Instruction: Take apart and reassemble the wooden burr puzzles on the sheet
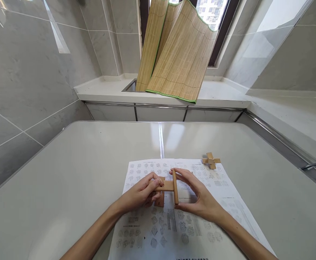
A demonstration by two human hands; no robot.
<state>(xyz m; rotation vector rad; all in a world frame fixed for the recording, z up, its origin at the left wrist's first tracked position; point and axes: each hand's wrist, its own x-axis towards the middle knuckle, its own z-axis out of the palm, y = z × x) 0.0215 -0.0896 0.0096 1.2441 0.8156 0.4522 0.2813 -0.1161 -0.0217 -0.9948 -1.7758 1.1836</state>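
Observation:
My left hand (146,189) is closed round one end of a flat wooden piece (168,186), with another wooden piece (160,200) crossing it at the fingers. A narrow wooden bar (175,187) stands across the flat piece's right end, and the two touch. My right hand (198,196) holds this bar between fingertips at its far end and thumb at its near end. Both hands are above a large printed paper sheet (158,224). How the pieces join inside my left hand is hidden.
A cross-shaped wooden assembly (211,161) lies at the sheet's far right corner. The sheet rests on a pale glossy table (92,155). Beyond the table, a bamboo mat (182,54) leans on a white ledge (106,92) before a window.

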